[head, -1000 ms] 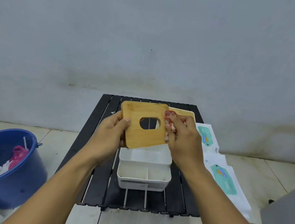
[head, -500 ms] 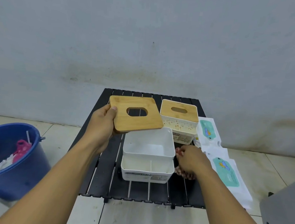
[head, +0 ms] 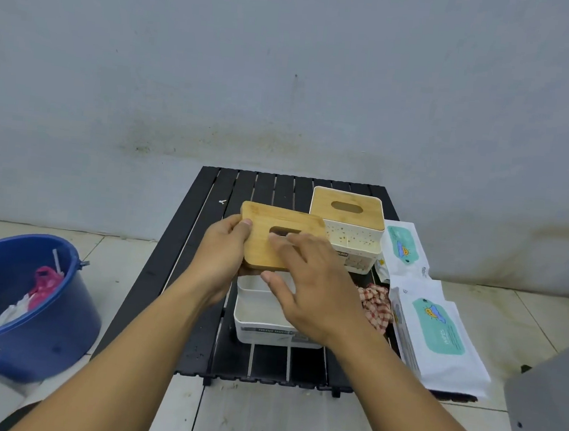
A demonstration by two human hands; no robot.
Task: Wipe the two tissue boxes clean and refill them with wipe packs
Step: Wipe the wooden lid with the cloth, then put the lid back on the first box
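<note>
My left hand (head: pixel 219 254) grips the left edge of a bamboo lid (head: pixel 281 237) with an oval slot, held above the open white tissue box (head: pixel 261 311). My right hand (head: pixel 308 286) reaches onto the lid with its fingers spread, fingertips by the slot and thumb under the near edge. A second white tissue box (head: pixel 349 241) with its bamboo lid on stands behind, to the right. A red checked cloth (head: pixel 376 306) lies on the table beside the open box. Two wipe packs (head: pixel 405 251) (head: pixel 437 335) lie along the table's right edge.
The black slatted table (head: pixel 205 242) stands against a grey wall. A blue bucket (head: pixel 36 324) holding pink and white items sits on the tiled floor to the left. A grey object (head: pixel 548 403) is at the right edge.
My right hand has let go of the checked cloth, which now lies on the table, and has come up to the lid. The lid has moved right, over the open box.
</note>
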